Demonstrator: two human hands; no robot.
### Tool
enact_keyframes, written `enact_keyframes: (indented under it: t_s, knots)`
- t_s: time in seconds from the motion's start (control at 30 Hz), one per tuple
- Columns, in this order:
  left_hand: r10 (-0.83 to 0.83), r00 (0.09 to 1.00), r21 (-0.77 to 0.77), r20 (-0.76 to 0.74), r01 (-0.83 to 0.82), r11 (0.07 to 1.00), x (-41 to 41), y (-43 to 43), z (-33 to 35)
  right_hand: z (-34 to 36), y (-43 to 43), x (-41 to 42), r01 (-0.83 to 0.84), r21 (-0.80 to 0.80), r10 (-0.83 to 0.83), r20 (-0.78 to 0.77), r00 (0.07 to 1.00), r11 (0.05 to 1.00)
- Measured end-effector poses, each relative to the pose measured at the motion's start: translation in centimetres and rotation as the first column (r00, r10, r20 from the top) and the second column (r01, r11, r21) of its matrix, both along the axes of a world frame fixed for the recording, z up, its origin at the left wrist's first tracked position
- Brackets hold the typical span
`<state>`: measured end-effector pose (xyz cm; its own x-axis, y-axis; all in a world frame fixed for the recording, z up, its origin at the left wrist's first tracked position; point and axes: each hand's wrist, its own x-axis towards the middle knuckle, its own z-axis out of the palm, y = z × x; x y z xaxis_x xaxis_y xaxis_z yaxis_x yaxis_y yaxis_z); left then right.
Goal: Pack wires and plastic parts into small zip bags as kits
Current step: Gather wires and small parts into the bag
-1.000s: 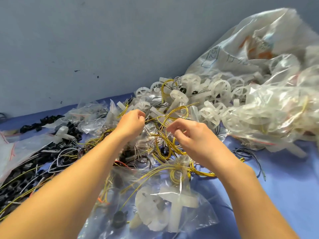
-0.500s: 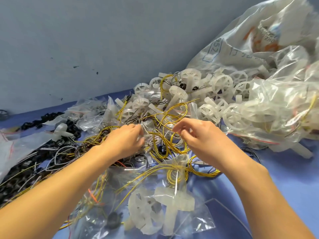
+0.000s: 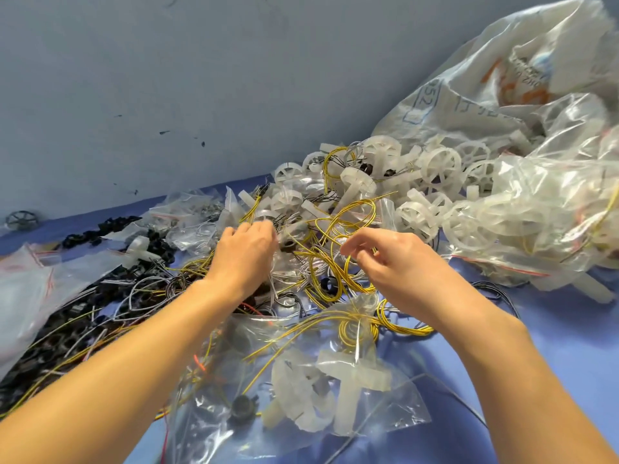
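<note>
Two hands in wire pile (image 3: 187, 283) on tabletop (image 3: 552, 333): right hand (image 3: 398, 266) fingers (image 3: 351, 244) pinch yellow wire (image 3: 338, 236); left hand (image 3: 243, 259) fingers blurred, grip can't tell.

The one head camera looks forward and down, close over the tabletop (image 3: 552, 329), with the wall (image 3: 167, 78) at 12 o'clock.

Blue table (image 3: 552, 329) carries, left to right, black parts (image 3: 110, 226), tangled yellow wires (image 3: 335, 259), white plastic wheels (image 3: 438, 169) — one filled zip bag (image 3: 301, 406) near, large clear bags (image 3: 522, 209) far right.
</note>
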<state>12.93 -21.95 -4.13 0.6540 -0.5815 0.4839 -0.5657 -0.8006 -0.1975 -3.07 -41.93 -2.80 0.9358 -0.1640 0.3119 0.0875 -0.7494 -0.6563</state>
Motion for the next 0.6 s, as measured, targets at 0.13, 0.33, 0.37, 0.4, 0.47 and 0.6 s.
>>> enact_keyframes:
  t_s: [0.13, 0.33, 0.37, 0.4, 0.47, 0.6]
  knots:
    - [-0.043, 0.989, -0.230, 0.143, 0.076, 0.970, -1.7, 1.2, 4.7, 0.3, 0.8, 0.4, -0.003, -0.002, 0.003, 0.055, 0.998, 1.000]
    - [-0.103, 0.972, -0.388, 0.212, 0.181, 0.904, -5.1, 2.1, 11.4, 1.2, 3.5, 1.5, -0.030, 0.132, 0.002, 0.209, 0.978, 0.991]
    - [-0.118, 0.971, -0.415, 0.209, 0.197, 0.888, -5.7, 2.3, 12.0, 1.5, 4.1, 1.6, -0.046, 0.199, -0.001, 0.230, 0.973, 0.979]
    - [-0.134, 0.969, -0.443, 0.209, 0.216, 0.870, -6.3, 2.5, 12.5, 1.8, 4.6, 1.6, -0.074, 0.275, 0.006, 0.239, 0.971, 0.958]
    - [-0.171, 0.966, -0.517, 0.196, 0.249, 0.819, -7.4, 2.9, 13.2, 2.5, 5.6, 1.4, -0.181, 0.445, 0.081, 0.234, 0.969, 0.877]
    - [-0.272, 0.958, -0.657, 0.087, 0.260, 0.707, -9.6, 3.8, 13.9, 3.3, 7.3, 1.0, -0.430, 0.583, 0.363, 0.236, 0.902, 0.689]
